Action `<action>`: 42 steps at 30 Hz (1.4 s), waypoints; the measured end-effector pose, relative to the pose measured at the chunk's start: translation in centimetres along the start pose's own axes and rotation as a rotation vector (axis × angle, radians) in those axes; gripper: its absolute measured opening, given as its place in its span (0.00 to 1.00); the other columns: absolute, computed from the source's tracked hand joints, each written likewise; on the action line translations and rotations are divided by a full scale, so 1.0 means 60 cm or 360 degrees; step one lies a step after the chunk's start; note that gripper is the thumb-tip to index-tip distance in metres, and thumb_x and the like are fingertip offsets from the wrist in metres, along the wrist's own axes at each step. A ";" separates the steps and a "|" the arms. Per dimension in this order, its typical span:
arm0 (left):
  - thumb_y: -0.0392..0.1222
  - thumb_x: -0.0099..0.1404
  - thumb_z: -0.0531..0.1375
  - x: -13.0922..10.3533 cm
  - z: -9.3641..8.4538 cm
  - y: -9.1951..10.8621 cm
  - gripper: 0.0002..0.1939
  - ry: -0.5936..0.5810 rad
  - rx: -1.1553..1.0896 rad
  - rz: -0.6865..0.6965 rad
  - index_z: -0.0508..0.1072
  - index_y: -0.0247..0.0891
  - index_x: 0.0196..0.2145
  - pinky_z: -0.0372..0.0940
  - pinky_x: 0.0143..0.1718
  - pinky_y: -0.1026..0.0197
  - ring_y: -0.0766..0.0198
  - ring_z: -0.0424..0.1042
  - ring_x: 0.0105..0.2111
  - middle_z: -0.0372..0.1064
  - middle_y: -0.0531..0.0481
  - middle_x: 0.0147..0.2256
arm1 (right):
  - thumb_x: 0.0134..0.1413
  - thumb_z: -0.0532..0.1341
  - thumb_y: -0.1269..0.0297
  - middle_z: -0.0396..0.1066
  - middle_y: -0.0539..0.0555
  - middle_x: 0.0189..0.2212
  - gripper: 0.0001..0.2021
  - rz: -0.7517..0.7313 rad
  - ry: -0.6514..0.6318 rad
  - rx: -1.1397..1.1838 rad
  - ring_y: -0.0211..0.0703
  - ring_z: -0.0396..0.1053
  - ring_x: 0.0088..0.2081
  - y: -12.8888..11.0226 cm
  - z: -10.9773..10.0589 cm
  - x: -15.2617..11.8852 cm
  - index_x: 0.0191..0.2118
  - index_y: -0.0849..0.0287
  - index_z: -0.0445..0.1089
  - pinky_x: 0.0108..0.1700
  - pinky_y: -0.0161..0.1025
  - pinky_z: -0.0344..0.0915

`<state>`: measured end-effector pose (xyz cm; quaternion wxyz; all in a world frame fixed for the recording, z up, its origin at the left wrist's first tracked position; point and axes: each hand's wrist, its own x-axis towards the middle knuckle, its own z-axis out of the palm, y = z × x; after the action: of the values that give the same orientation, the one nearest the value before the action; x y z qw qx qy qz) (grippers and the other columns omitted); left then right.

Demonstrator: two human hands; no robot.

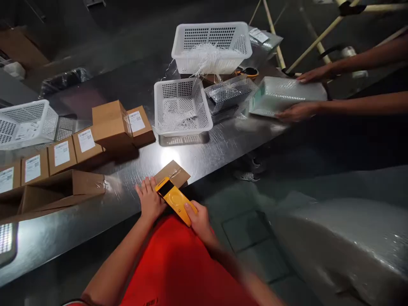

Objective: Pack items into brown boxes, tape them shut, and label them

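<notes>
The scene is dim overall, with the far corners falling into near black. Light comes from above and lands as a hard white glare patch on the metal bench [95, 212] just beyond the left hand [150, 199], with fainter streaky sheen spreading outward from it. The white baskets [182, 106] farther beyond the hands catch the light and read bright. Boxes [111, 125] left of the hands throw soft shadows toward the viewer. The right hand [198, 219] is sharp, but the forearm behind it smears with motion blur. Straight edges bow toward the frame borders, a wide-angle distortion, and detail softens there.
</notes>
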<state>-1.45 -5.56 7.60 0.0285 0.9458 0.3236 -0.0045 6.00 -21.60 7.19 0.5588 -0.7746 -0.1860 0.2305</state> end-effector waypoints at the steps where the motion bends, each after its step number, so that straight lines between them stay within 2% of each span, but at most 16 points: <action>1: 0.46 0.54 0.59 0.006 0.003 -0.001 0.48 0.0045 -0.0027 0.0015 0.46 0.20 0.65 0.40 0.62 0.36 0.36 0.51 0.62 0.50 0.23 0.63 | 0.57 0.53 0.48 0.51 0.45 0.17 0.22 -0.0005 -0.0002 -0.0006 0.34 0.51 0.21 -0.004 0.001 0.001 0.19 0.56 0.53 0.22 0.33 0.47; 5: 0.49 0.54 0.60 0.020 -0.001 -0.018 0.49 0.0095 -0.0068 0.0046 0.45 0.21 0.66 0.52 0.56 0.41 0.38 0.57 0.56 0.55 0.25 0.59 | 0.57 0.53 0.46 0.55 0.46 0.16 0.23 0.0026 -0.0031 -0.0035 0.34 0.53 0.21 0.010 -0.014 -0.022 0.19 0.57 0.56 0.22 0.33 0.48; 10: 0.60 0.48 0.65 0.017 -0.011 -0.019 0.59 -0.0013 0.0011 0.0084 0.43 0.29 0.67 0.53 0.54 0.41 0.37 0.58 0.55 0.54 0.27 0.59 | 0.56 0.52 0.44 0.56 0.46 0.14 0.24 0.0244 0.0023 -0.0177 0.35 0.53 0.19 0.091 -0.057 -0.096 0.18 0.57 0.59 0.22 0.34 0.48; 14: 0.61 0.48 0.65 0.027 -0.026 -0.020 0.59 -0.0099 0.0034 0.0095 0.43 0.35 0.68 0.53 0.56 0.40 0.36 0.58 0.57 0.53 0.28 0.60 | 0.57 0.53 0.44 0.59 0.47 0.16 0.24 0.0279 0.0012 -0.0176 0.35 0.54 0.20 0.124 -0.052 -0.104 0.20 0.58 0.61 0.22 0.34 0.48; 17: 0.58 0.47 0.66 0.056 -0.047 -0.040 0.57 -0.0230 -0.0105 0.0116 0.44 0.34 0.67 0.55 0.56 0.42 0.39 0.60 0.57 0.56 0.31 0.59 | 0.57 0.52 0.44 0.57 0.46 0.15 0.24 0.0220 0.0007 -0.0138 0.34 0.53 0.20 0.110 -0.037 -0.077 0.19 0.58 0.59 0.22 0.34 0.48; 19: 0.54 0.46 0.67 0.086 -0.060 -0.066 0.56 -0.0351 -0.0281 0.0136 0.47 0.34 0.66 0.58 0.56 0.45 0.42 0.62 0.56 0.59 0.34 0.59 | 0.57 0.52 0.44 0.56 0.46 0.15 0.24 0.0171 0.0008 -0.0104 0.34 0.52 0.20 0.092 -0.024 -0.054 0.19 0.58 0.58 0.22 0.34 0.47; 24: 0.52 0.43 0.69 0.195 -0.072 -0.154 0.54 -0.0851 -0.0995 0.0012 0.52 0.38 0.64 0.65 0.52 0.52 0.50 0.68 0.53 0.64 0.42 0.58 | 0.56 0.52 0.45 0.55 0.46 0.16 0.24 0.0072 0.0003 -0.0053 0.34 0.51 0.21 0.039 0.022 0.019 0.18 0.58 0.56 0.23 0.34 0.47; 26: 0.52 0.44 0.68 0.240 -0.067 -0.179 0.49 -0.1005 -0.1126 -0.0050 0.57 0.39 0.62 0.69 0.47 0.52 0.51 0.72 0.48 0.69 0.43 0.54 | 0.56 0.53 0.45 0.54 0.46 0.16 0.24 0.0091 -0.0002 -0.0079 0.34 0.51 0.21 0.015 0.041 0.048 0.18 0.58 0.57 0.23 0.34 0.46; 28: 0.52 0.47 0.67 0.275 -0.057 -0.192 0.40 -0.1042 -0.1100 -0.0074 0.65 0.38 0.57 0.70 0.45 0.50 0.50 0.74 0.45 0.74 0.43 0.48 | 0.55 0.53 0.46 0.54 0.46 0.15 0.23 0.0159 0.0002 -0.0106 0.34 0.51 0.20 -0.010 0.054 0.069 0.18 0.58 0.57 0.22 0.35 0.46; 30: 0.51 0.48 0.66 0.288 -0.048 -0.191 0.36 -0.0966 -0.1043 -0.0094 0.68 0.38 0.54 0.67 0.50 0.47 0.46 0.71 0.50 0.73 0.41 0.49 | 0.56 0.53 0.46 0.54 0.47 0.15 0.23 0.0255 0.0019 -0.0116 0.34 0.51 0.20 -0.035 0.061 0.079 0.18 0.57 0.57 0.22 0.35 0.45; 33: 0.49 0.51 0.64 0.255 -0.040 -0.167 0.41 -0.0715 -0.0929 -0.0131 0.60 0.38 0.61 0.50 0.62 0.42 0.43 0.50 0.65 0.59 0.38 0.61 | 0.57 0.52 0.49 0.53 0.46 0.14 0.22 0.0339 0.0050 -0.0179 0.34 0.50 0.19 -0.065 0.063 0.082 0.18 0.56 0.55 0.22 0.35 0.45; 34: 0.50 0.52 0.63 0.233 -0.038 -0.153 0.44 -0.0621 -0.0837 -0.0116 0.55 0.38 0.64 0.43 0.64 0.39 0.42 0.41 0.67 0.53 0.36 0.64 | 0.57 0.52 0.50 0.52 0.46 0.14 0.22 0.0341 0.0061 -0.0216 0.35 0.50 0.19 -0.071 0.063 0.082 0.18 0.56 0.53 0.22 0.36 0.45; 36: 0.56 0.52 0.63 0.183 -0.034 -0.125 0.53 -0.0466 -0.0470 0.0022 0.44 0.34 0.67 0.36 0.63 0.33 0.39 0.33 0.68 0.41 0.31 0.67 | 0.57 0.52 0.51 0.52 0.46 0.14 0.21 0.0339 0.0079 -0.0269 0.35 0.49 0.19 -0.078 0.065 0.082 0.17 0.55 0.51 0.23 0.37 0.46; 37: 0.59 0.48 0.64 0.161 -0.030 -0.111 0.59 -0.0453 -0.0296 0.0054 0.40 0.31 0.68 0.33 0.62 0.30 0.35 0.31 0.68 0.36 0.27 0.68 | 0.56 0.52 0.52 0.51 0.47 0.14 0.21 0.0338 0.0082 -0.0280 0.36 0.49 0.19 -0.078 0.066 0.083 0.17 0.55 0.50 0.23 0.37 0.46; 39: 0.63 0.43 0.65 0.132 -0.020 -0.091 0.65 -0.0437 -0.0015 0.0076 0.38 0.30 0.68 0.31 0.60 0.26 0.29 0.30 0.67 0.32 0.23 0.68 | 0.56 0.53 0.50 0.52 0.46 0.14 0.22 0.0345 0.0062 -0.0273 0.36 0.50 0.20 -0.074 0.067 0.081 0.17 0.55 0.50 0.24 0.37 0.47; 42: 0.63 0.45 0.64 0.122 -0.007 -0.079 0.62 -0.0359 0.0143 0.0074 0.41 0.34 0.68 0.34 0.60 0.29 0.26 0.37 0.65 0.35 0.23 0.67 | 0.57 0.52 0.47 0.54 0.46 0.15 0.23 0.0351 -0.0007 -0.0225 0.35 0.52 0.20 -0.057 0.061 0.066 0.18 0.55 0.54 0.23 0.35 0.48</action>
<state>1.45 2.67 7.60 0.0224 0.9468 0.2958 -0.1247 7.13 -15.53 8.88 0.4737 -0.8273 -0.1165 0.2785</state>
